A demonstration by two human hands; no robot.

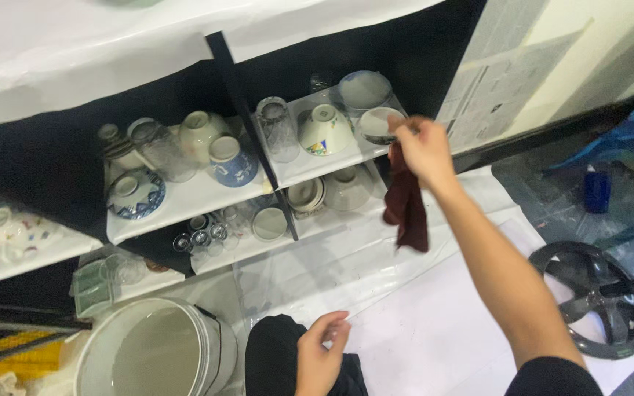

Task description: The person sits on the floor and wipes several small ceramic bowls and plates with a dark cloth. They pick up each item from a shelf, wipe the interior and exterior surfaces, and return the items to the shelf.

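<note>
My right hand (421, 150) was stretched out to the far end of the upper shelf (310, 170), fingers pinched together on a dark red cloth (406, 205) that hung down from my grip in front of the shelf edge. My fingertips were right at a small pale bowl (377, 123) standing at that end of the shelf; whether they touched it I could not tell. Just behind it stood a larger upturned bowl (365, 89), and to its left a white bowl with a coloured pattern (324, 130) and a clear glass (277, 128).

My left hand (321, 352) rested low, on my dark-trousered knee (273, 356), fingers loosely curled with nothing in them.

Further left on the same level sat a blue-and-white cup (230, 160), a cream bowl (201, 132), a glass jar (157, 147) and a blue-rimmed plate (135, 194). The lower shelf held stacked bowls (306, 194) and several small glasses (199, 238). A white bucket (155, 352) stood near my knee, and clear plastic sheeting (376, 271) covered the floor.
</note>
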